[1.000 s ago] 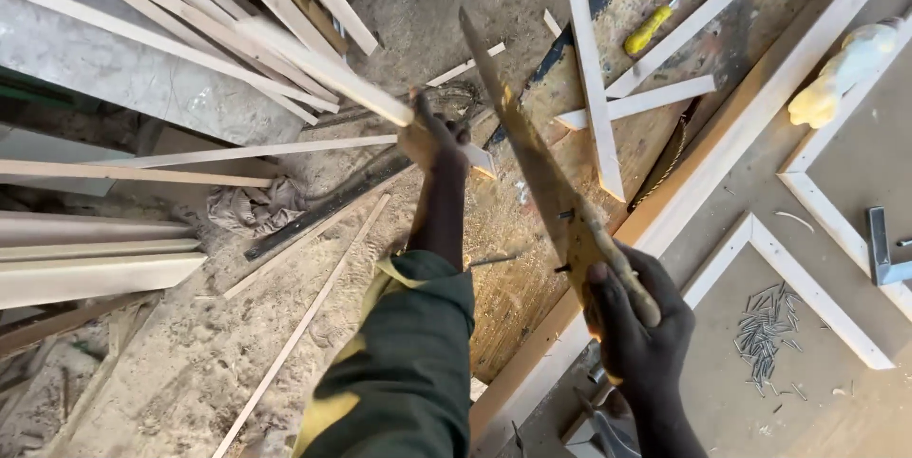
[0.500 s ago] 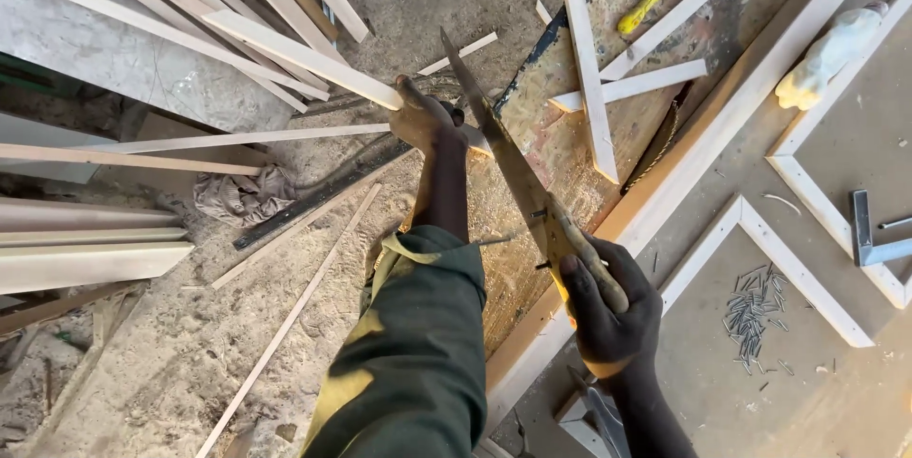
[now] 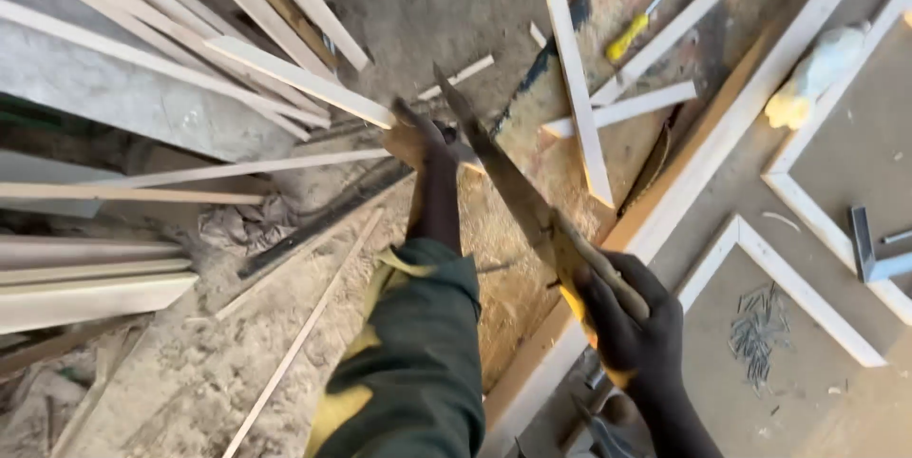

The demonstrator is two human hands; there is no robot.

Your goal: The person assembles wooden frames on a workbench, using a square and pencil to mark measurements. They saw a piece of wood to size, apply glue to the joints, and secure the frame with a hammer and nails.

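Note:
My right hand point(image 3: 635, 323) grips the wooden handle of a hand saw point(image 3: 503, 182), whose blade points up and left across the workbench. My left hand point(image 3: 421, 143) is closed on the end of a pale wooden strip point(image 3: 294, 80), just left of the saw blade's tip. The strip runs up and left over the sawdust-covered floor. My left arm wears a dark green sleeve with yellow patches point(image 3: 408, 363).
Several pale strips point(image 3: 579, 97) lie on the worn bench point(image 3: 532, 306), with a yellow-handled screwdriver point(image 3: 635, 28). White frames point(image 3: 807, 296), a pile of nails point(image 3: 760, 330) and a metal square point(image 3: 869, 249) lie at right. More lumber point(image 3: 85, 277) is stacked at left.
The saw has shifted slightly up and left along the bench edge. My left hand stays on the strip's end. The camera view has drifted a little.

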